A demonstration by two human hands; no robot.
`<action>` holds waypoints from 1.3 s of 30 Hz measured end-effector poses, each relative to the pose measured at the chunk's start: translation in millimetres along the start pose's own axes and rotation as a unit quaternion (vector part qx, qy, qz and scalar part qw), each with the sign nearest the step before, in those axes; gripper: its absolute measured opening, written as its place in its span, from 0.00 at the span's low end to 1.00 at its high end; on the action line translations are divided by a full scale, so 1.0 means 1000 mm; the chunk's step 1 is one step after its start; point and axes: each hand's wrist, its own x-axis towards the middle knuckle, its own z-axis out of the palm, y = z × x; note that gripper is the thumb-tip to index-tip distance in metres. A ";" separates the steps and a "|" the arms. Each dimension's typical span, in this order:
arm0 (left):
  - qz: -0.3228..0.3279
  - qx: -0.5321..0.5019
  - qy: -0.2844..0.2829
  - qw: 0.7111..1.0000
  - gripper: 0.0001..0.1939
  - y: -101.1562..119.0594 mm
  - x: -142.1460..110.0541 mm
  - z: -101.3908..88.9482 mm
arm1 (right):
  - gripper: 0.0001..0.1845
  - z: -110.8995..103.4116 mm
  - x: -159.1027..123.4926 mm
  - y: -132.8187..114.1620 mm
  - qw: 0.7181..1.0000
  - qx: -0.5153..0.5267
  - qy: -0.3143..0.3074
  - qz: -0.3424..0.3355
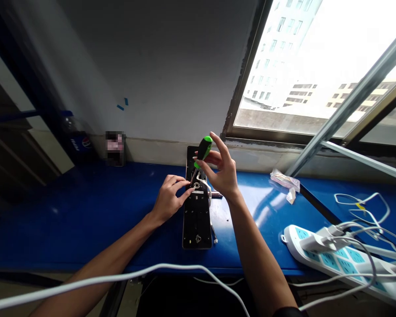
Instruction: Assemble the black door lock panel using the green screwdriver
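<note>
A long black panel (197,220) with small fittings on its face lies lengthwise on the blue table. My right hand (221,169) holds a green and black screwdriver (203,149) by its handle, tilted, with the shaft pointing down to the panel's middle. My left hand (171,196) pinches near the lower end of the shaft, fingertips close to the panel; what exactly they grip is too small to tell. A white cable (203,179) runs off the panel's right side beside my right wrist. The screwdriver's tip is hidden by the fingers.
A white power strip (293,246) with plugs and tangled cables occupies the table's right side. A plastic packet (284,179) lies near the wall. At the back left stand a Pepsi bottle (79,143) and a pixelated object (115,149). A white cable (119,277) crosses the foreground.
</note>
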 end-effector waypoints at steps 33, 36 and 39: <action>-0.059 -0.004 -0.040 0.997 0.16 -0.001 -0.003 0.003 | 0.35 0.014 0.009 0.002 0.992 -0.115 -0.007 -0.043; -0.088 -0.019 -0.045 0.995 0.18 0.000 -0.003 0.003 | 0.28 0.014 0.013 -0.001 0.996 -0.080 -0.004 -0.029; -0.104 -0.034 -0.053 0.993 0.18 -0.001 -0.003 0.004 | 0.22 0.013 0.016 -0.007 1.000 -0.011 -0.018 -0.008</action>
